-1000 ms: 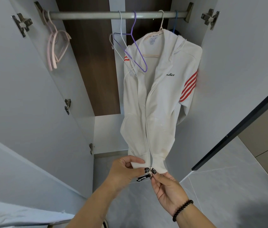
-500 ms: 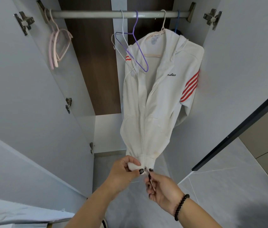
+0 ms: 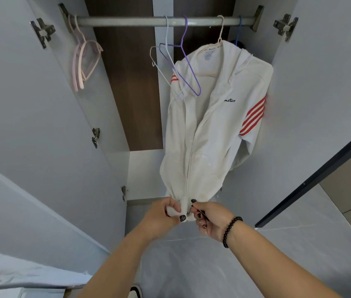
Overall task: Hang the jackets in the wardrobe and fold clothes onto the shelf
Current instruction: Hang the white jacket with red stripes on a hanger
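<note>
White wardrobe doors (image 3: pixel 41 130) stand open on both sides of a dark brown back panel, with a rail (image 3: pixel 140 20) running across the top. From the rail hangs a white jacket (image 3: pixel 209 134) on a pale hanger (image 3: pixel 219 29), red stripes on its sleeves, its front mostly zipped. Just left of it, a purple hanger (image 3: pixel 186 61) and a white hanger (image 3: pixel 159 59) hang bare and overlap the jacket's shoulder. Pink hangers (image 3: pixel 82 63) hang at the rail's far left end.

Both hands are at the jacket's bottom hem, directly below the rail. Left hand (image 3: pixel 161 218) grips the hem's left side, fingers curled round the cloth, thumb on the front. Right hand (image 3: pixel 211 218), a dark bead bracelet (image 3: pixel 231 231) on its wrist, pinches the zipper pull (image 3: pixel 198 210) just beside the hem's middle. The two hands nearly touch.

A pale grey tiled floor (image 3: pixel 191 265) lies below.
</note>
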### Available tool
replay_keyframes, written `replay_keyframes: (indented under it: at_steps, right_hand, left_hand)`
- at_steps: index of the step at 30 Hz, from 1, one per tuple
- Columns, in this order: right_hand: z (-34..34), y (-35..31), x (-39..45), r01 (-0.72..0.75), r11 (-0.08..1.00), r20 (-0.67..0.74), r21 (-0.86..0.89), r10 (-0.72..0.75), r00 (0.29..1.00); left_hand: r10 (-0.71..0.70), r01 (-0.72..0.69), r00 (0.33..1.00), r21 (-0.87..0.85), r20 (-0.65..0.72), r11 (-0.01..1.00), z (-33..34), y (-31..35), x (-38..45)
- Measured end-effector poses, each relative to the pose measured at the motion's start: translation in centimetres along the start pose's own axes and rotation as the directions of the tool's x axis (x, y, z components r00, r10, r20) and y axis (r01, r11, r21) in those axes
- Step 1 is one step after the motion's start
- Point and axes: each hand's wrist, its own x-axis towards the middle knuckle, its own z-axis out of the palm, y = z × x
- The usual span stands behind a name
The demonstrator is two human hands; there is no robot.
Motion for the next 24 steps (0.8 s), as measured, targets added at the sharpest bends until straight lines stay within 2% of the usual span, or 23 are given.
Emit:
replay_keyframes:
  at_steps: [4, 7, 10, 13, 17, 20, 24]
  right_hand:
    - [1.3, -1.7, 0.4, -0.081, 0.996, 0.042, -0.033, 0.082, 0.996]
    - [1.8, -3.0, 1.0, -0.088, 0.996, 0.047, 0.014, 0.087, 0.995]
    - [2.1, -4.3, 1.3, -0.067, 0.998, 0.034, 0.011, 0.066, 0.997]
    - [2.9, -4.5, 1.2, 0.014, 0.988, 0.057, -0.154, -0.006, 0.998]
    - [4.3, -5.4, 0.9, 0.215, 0.868, 0.147, -0.448, -0.166, 0.975]
    - [4.7, -7.1, 0.7, 0.267, 0.825, 0.194, -0.498, -0.194, 0.962]
    - [4.9, -8.5, 1.1, 0.239, 0.790, 0.175, -0.565, -0.169, 0.970]
  left_hand:
    - [0.046, -0.046, 0.999, 0.204, 0.001, 0.978, -1.8, 1.2, 0.5]
    - [0.046, -0.054, 0.998, 0.357, 0.031, 0.933, -2.5, 1.3, 0.3]
    - [0.009, -0.007, 1.000, 0.354, -0.005, 0.935, -3.0, -0.1, -0.3]
    - [-0.048, 0.062, 0.997, 0.288, -0.057, 0.956, -3.4, -1.3, -0.8]
    - [-0.042, 0.084, 0.985, 0.254, -0.169, 0.963, -4.6, -0.7, 0.1]
    - [0.013, 0.048, 0.985, 0.342, -0.174, 0.938, -4.9, 0.7, 1.4]
    - [0.132, -0.023, 0.974, 0.501, -0.182, 0.865, -3.9, 1.7, 3.0]
